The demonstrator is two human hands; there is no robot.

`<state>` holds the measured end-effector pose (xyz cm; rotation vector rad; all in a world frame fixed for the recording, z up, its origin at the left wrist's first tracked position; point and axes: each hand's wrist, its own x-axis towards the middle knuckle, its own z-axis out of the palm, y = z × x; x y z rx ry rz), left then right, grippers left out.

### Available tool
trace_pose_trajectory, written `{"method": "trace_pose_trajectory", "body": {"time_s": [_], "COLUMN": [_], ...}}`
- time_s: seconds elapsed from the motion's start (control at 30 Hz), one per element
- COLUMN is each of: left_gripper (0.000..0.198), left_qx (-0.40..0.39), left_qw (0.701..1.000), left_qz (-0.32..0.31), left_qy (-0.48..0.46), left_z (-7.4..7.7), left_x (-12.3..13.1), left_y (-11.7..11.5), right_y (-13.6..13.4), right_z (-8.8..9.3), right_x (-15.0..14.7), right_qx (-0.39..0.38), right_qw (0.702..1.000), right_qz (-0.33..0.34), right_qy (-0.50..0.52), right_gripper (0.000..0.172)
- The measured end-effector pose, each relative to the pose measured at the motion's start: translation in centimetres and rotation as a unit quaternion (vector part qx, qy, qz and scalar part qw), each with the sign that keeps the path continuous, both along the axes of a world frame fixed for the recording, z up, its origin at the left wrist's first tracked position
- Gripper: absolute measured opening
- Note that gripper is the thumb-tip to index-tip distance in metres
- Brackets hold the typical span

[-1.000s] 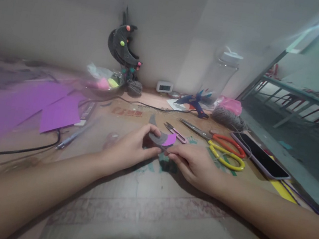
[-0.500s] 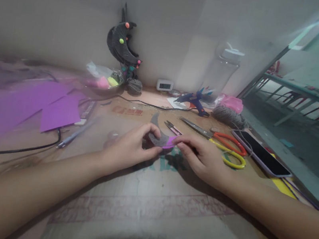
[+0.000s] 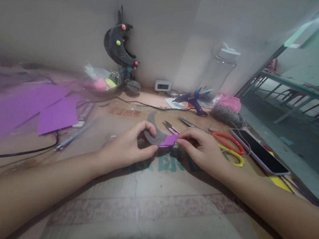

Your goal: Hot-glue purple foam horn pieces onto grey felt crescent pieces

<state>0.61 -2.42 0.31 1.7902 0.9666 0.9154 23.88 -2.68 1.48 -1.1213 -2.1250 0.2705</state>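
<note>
A grey crescent-shaped piece is pinched between the thumb and fingers of my left hand. Its upper tip curves up and away from me. At its right end lies a small purple strip, which seems to overlap the grey. My right hand has thumb and forefinger closed on the outer end of that strip. Just beyond the hands lie small thread snips. Scissors with orange and yellow handles lie behind my right hand, which covers part of them.
Purple sheets, a pen and a black cable lie left. A dark crescent ornament stands against the wall. Further right are a small clock, a blue glue gun, grey yarn, a bottle and a phone.
My right fingers have shifted slightly outward along the purple strip, so more of it shows. The left hand keeps its hold on the grey crescent. The whole view has shifted a little.
</note>
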Motion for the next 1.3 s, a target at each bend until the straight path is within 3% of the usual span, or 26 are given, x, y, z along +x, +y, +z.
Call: {"method": "trace_pose_trajectory", "body": {"time_s": [0.1,0.27,0.5,0.63,0.7,0.77,0.9,1.03,1.1,1.23,1.3], "left_gripper": [0.022,0.023,0.021,0.021,0.021,0.019,0.018,0.018,0.019,0.019,0.019], "left_qx": [-0.018,-0.051,-0.022,0.013,0.038,0.061,0.112,0.135,0.137,0.135,0.137], "left_qw": [1.000,0.998,0.999,1.000,0.999,0.998,0.992,0.987,0.987,0.987,0.987], "left_qz": [-0.017,-0.039,-0.028,-0.018,-0.011,0.001,0.038,0.055,0.055,0.055,0.052], "left_qy": [-0.006,-0.018,-0.003,0.010,0.016,0.028,0.051,0.062,0.061,0.062,0.063], "left_z": [-0.3,-0.5,-0.5,-0.6,-0.4,-0.3,-0.1,-0.2,-0.3,-0.3,-0.4], "left_x": [-0.1,-0.1,-0.1,-0.1,-0.1,-0.1,-0.1,-0.2,-0.2,-0.2,-0.2], "left_y": [0.1,0.3,0.4,0.4,0.4,0.3,0.1,0.2,0.2,0.1,0.1], "right_y": [-0.2,-0.6,-0.8,-1.6,-2.0,-2.1,-1.5,-1.1,-1.2,-1.7,-1.8], "right_z": [0.3,0.1,0.1,0.6,0.5,0.2,-0.5,-0.4,-0.2,0.3,0.3], "right_x": [-0.2,-0.4,-0.3,-0.6,-0.9,-1.2,-1.7,-2.0,-2.0,-1.7,-1.5], "right_qx": [0.034,-0.038,0.100,0.102,0.048,-0.056,-0.271,-0.357,-0.358,-0.239,-0.204], "right_qw": [0.999,0.999,0.994,0.994,0.997,0.994,0.938,0.899,0.906,0.961,0.973], "right_qz": [0.011,-0.011,0.019,0.023,0.020,0.009,0.008,0.021,0.027,0.006,-0.011], "right_qy": [0.019,0.002,-0.038,0.008,0.051,0.098,0.216,0.254,0.225,0.138,0.105], "right_gripper": [0.012,0.013,0.017,0.015,0.012,0.011,0.026,0.034,0.032,0.026,0.022]}}
